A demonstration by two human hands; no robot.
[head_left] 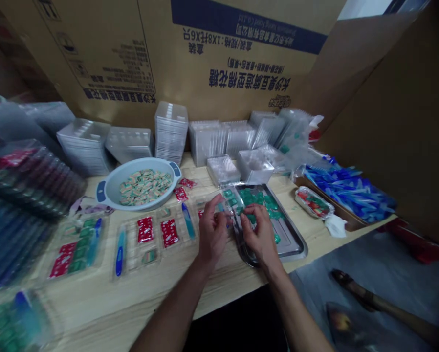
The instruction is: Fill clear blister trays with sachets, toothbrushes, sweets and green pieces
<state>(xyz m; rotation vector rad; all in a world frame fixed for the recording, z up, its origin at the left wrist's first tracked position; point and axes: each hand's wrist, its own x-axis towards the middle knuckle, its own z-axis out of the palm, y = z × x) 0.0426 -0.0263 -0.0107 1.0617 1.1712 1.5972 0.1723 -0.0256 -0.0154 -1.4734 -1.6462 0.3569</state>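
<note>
My left hand is curled at the near-left side of a clear plastic tray and seems to grip it; green pieces lie in its far compartment. My right hand has thumb and fingers pinched on a green wrapped piece, beside that tray. Beneath is a metal tray with more green wrapped pieces scattered in it. Left of my hands lie clear trays with red packets, blue-tipped sticks and a striped piece.
A light blue basin holds many striped pieces. Stacks of clear trays line the cardboard wall. At right are a box of blue sticks and a small pack. Filled trays and a tall stack stand left.
</note>
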